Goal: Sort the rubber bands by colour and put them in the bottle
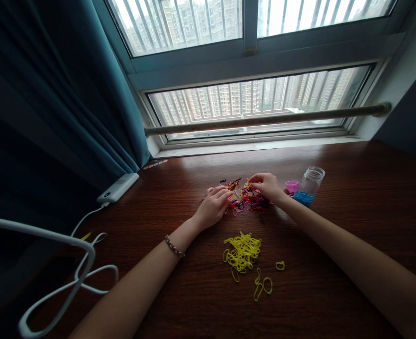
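A pile of mixed pink, red, orange and black rubber bands lies on the brown table. My left hand rests at the pile's left side, fingers stretched out and touching the bands. At the far right side of the pile, my right hand pinches with its fingertips at a yellowish rubber band. Nearer to me is a heap of yellow rubber bands, with several loose ones beside it, including a single yellow loop. Part of the mixed pile is hidden under both hands.
A clear jar with blue bands inside stands right of my right hand, beside a small pink cup. At left lie a white power bank and a looped white cable. Behind are a curtain and window.
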Tool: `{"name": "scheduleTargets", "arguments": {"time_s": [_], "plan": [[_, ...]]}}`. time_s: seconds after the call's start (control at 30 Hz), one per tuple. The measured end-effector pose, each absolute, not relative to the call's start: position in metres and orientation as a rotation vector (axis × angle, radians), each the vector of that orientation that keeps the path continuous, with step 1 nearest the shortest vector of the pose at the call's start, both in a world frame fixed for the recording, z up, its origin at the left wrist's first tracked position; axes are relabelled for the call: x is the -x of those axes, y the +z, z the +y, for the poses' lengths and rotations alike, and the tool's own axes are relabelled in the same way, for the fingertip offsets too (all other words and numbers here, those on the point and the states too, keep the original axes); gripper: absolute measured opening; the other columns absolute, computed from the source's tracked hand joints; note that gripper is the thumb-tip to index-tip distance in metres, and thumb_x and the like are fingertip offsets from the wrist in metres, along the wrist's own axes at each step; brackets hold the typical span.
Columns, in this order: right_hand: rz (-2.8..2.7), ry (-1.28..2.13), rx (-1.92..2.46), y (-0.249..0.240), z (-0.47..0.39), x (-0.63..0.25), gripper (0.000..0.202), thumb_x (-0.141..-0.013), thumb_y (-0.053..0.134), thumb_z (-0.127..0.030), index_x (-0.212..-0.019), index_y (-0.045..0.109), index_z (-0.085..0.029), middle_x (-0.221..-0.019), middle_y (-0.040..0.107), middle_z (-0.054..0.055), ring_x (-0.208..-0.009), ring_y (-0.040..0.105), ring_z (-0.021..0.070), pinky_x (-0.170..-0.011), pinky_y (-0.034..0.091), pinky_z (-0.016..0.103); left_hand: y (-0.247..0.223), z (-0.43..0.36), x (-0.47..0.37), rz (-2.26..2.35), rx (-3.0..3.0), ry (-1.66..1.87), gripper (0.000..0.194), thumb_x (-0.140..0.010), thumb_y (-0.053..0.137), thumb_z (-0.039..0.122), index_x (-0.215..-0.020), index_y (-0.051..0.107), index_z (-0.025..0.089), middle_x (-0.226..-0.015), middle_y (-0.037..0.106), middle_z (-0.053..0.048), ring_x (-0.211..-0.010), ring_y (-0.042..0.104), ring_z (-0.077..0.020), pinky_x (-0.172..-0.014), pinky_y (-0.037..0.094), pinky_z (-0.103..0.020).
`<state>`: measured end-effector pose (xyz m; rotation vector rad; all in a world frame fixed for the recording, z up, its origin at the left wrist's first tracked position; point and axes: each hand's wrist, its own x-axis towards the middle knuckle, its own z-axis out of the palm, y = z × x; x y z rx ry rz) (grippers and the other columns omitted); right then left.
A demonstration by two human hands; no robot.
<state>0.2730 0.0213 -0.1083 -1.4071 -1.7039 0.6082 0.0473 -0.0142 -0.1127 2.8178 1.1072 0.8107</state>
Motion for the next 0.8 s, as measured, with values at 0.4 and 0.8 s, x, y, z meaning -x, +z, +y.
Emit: {"name": "scheduleTargets", "arguments": {"time_s": [0.4,0.8], "plan": [[-1.755,1.069,1.206,-0.093,0.010,-0.267,0.024,-0.065,0.064,-0.032,-0.080,0.069,-0.012,-0.069,0.068,0.005,-0.059,0.059,0.0124,-0.053,0.044,0.021,-0.115,-0.015,-0.049,1.100,-2.812,0.660,0.027,-0.088,0.038,0.023,-0.108,0.056,0.024,-0.114,0.060,-0.005,-0.123,0.037,-0.0201,-0.102,0.015,-0.045],[-2.124,1.263,1.059,-0.090,0.004,-0.266,0.026,-0.076,0.055,-0.032,-0.085,0.068,-0.012,-0.063,0.066,0.004,-0.051,0.056,0.0096,-0.049,0.041,0.019,-0.119,-0.012,-0.048,1.137,-2.771,0.718,0.026,-0.089,0.036,0.021,-0.100,0.059,0.021,-0.107,0.062,-0.003,-0.119,0.041,-0.0194,-0.101,0.020,-0.044]]}}
